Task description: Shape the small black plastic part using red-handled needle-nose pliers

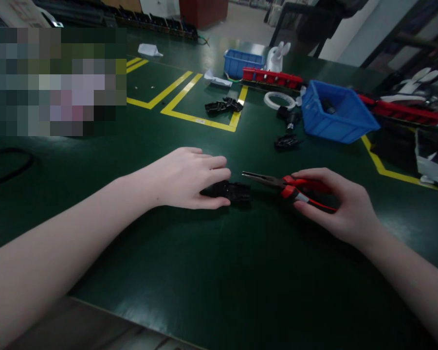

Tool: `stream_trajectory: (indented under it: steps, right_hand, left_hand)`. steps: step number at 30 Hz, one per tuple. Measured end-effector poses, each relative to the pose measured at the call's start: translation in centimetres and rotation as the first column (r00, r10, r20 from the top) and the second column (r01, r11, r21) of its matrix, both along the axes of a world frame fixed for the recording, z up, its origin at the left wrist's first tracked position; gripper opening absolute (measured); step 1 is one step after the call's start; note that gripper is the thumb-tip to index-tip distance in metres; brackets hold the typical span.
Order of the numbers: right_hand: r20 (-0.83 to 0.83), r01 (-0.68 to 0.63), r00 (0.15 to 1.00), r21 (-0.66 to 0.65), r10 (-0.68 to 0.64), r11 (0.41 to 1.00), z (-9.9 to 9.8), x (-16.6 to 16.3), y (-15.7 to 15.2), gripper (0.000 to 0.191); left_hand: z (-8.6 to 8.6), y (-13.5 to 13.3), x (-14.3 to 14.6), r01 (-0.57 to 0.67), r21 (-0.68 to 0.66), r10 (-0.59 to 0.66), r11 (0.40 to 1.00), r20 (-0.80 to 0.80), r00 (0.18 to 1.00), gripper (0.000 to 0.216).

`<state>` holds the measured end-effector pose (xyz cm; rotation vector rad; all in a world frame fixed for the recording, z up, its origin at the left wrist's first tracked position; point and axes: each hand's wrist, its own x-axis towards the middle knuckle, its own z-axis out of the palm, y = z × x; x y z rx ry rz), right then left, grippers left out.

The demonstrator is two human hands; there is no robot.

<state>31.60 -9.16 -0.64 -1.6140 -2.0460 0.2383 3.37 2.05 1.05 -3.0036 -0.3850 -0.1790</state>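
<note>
Your left hand lies palm down on the table, a smooth dark green sheet with a dull sheen. Its fingers are together and curled over the near end of the part. The thumb is tucked along the part's front edge, so the part is clamped between them. The part is small, black, moulded plastic with a ribbed, lumpy outline. It sits on the table at centre, between your two hands, and its right end sticks out past your fingertips.

Your right hand is wrapped around the pliers, fingers closed on the handles. The handles are red with black trim and glossy, and they are slightly spread inside your grip. The nose is long, thin grey metal tapering to a point. Its jaws are closed and aimed left, with the tip just beside the part. I cannot tell whether it touches.

Farther back:
- Yellow tape lines mark out angular boxes on the table.
- A cluster of black parts lies on the tape.
- One black piece sits alone, well apart from your hands.
- A white ring lies flat beside a big blue bin of rigid plastic with sloped walls.
- A small blue bin stands behind a long red rail.
- A dark cable loops at far left.
</note>
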Motion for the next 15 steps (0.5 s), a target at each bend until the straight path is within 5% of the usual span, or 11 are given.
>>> stream_trajectory:
  steps: [9,15]
  right_hand:
    - [-0.148,-0.006,0.989,-0.193,-0.023,0.981,0.1,1.8,0.6,0.040]
    - [-0.097,-0.054,0.995,-0.165,0.038,0.985,0.2,1.5,0.4,0.041]
  left_hand:
    - [0.1,0.1,-0.1,0.049,-0.002,-0.049,0.999,0.024,0.999,0.039]
    - [0.1,0.0,0.0,0.021,-0.009,-0.021,1.000,-0.007,1.000,0.041]
